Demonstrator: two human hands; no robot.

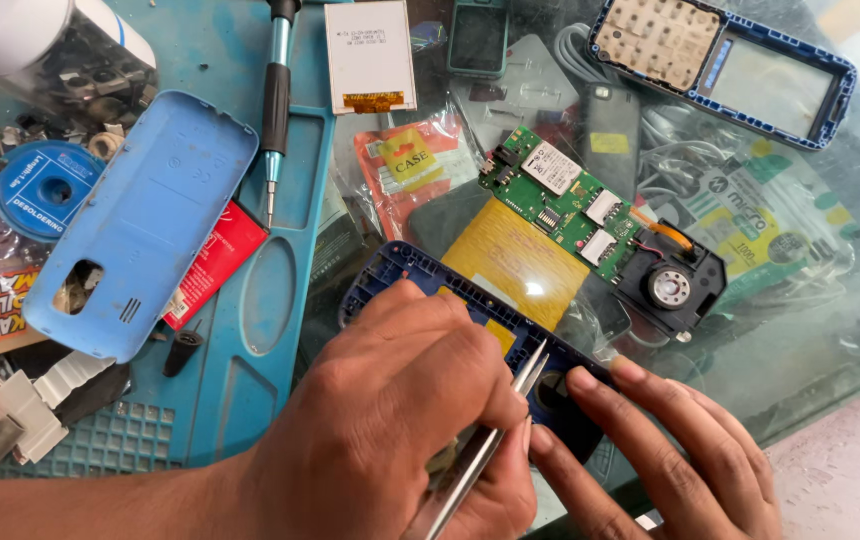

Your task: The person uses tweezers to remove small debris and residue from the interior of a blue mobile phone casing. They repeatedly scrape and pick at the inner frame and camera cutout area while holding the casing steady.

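A head-worn camera looks down on a cluttered repair bench with a phone taken apart across it. At six o'clock the left hand is closed around metal tweezers, whose tips point toward one o'clock and meet the dark blue phone frame lying at the centre of the view. The right hand, at five o'clock, lies with fingers stretched out and loosely together, fingertips pressing the frame's lower edge to steady it; it grips nothing.

Just past the frame, toward one o'clock, the green circuit board lies bare beside a yellow pad, joined to a black speaker block. At twelve o'clock sits a loose screen panel with an orange ribbon. At two o'clock rests a second blue shell showing a keypad sheet. At nine o'clock the light blue back cover lies off the phone on a teal work mat, with a screwdriver at eleven o'clock and a spool of desoldering braid at ten o'clock.

Judging by how the parts lie, the phone is fully opened: cover, screen and board are all out of the frame. The tweezer work on the frame appears to be under way, and nothing has been fitted back together
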